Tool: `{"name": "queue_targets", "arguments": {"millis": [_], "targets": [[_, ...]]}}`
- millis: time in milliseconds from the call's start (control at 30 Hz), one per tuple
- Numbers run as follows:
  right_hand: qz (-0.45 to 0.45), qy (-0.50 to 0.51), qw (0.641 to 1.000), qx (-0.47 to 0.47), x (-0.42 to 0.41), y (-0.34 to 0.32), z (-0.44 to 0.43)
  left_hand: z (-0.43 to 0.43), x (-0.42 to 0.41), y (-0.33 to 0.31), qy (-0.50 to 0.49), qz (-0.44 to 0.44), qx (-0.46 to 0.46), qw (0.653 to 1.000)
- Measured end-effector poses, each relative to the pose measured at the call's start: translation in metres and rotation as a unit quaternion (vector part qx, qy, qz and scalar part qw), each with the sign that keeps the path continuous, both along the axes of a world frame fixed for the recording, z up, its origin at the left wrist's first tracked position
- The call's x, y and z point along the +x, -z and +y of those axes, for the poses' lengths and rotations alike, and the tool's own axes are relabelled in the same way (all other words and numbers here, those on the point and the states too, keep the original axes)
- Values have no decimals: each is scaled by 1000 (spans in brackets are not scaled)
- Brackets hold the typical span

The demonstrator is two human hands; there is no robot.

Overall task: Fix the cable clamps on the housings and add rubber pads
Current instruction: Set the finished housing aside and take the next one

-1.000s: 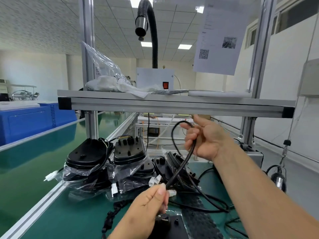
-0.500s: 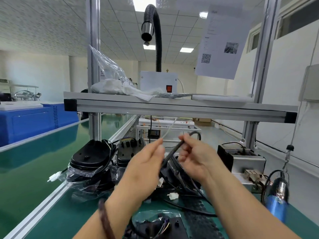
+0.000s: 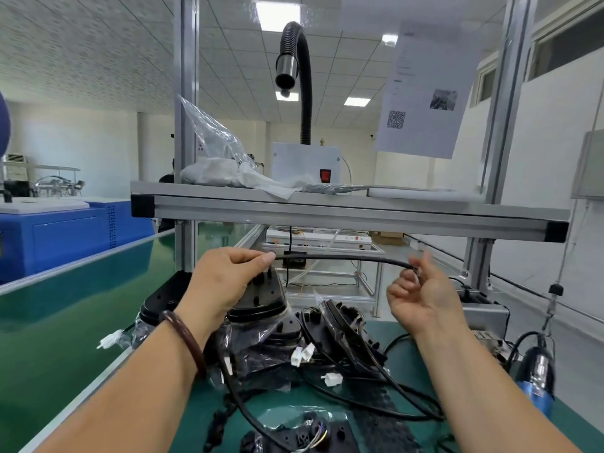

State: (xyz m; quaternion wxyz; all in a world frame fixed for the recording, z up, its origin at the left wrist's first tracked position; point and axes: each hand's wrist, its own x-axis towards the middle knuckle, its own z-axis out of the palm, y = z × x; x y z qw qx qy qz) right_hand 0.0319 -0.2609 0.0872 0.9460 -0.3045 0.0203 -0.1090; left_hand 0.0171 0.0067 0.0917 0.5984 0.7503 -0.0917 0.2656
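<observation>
— Black cable (image 3: 343, 257) is up off the worktop (image 3: 196, 423), stretched level between my 2 hands. My left hand (image 3: 225, 282) pinches it at thumb and forefinger. My right hand (image 3: 421, 295) pinches the far end, its other fingers loosely curled.

— Any clamp on yet?

— None that I can see. From my left hand the cable drops toward the housing (image 3: 310, 436) nearest me, at the bottom edge, where coloured wires show. Behind it the stack (image 3: 258, 305) of housings sits in clear bags, with white plugs (image 3: 302, 353) lying loose.

— Pads?

— No pads in view. I'd call this early: I seem to be straightening 1 cable for routing, so the clamp, the pads and the rest of the stack are all left to do.
</observation>
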Motion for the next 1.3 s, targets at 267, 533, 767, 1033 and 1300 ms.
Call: {"name": "queue_targets", "arguments": {"millis": [267,533,767,1033,1300], "targets": [[-19,2,994,-111,-1,-13,-19,9,10,11,19,5,-57,998],[-77,48,994,-53,-6,-40,-34,-1,13,24,62,-9,-75,995],[-97,89,991,7,-14,-51,-51,-11,12,29,96,-11,-73,993],[-108,117,986,55,-17,-48,-61,-17,14,34,112,-17,-53,992],[-98,133,984,63,-19,-47,-67,-16,14,37,120,-31,-34,992]]}}
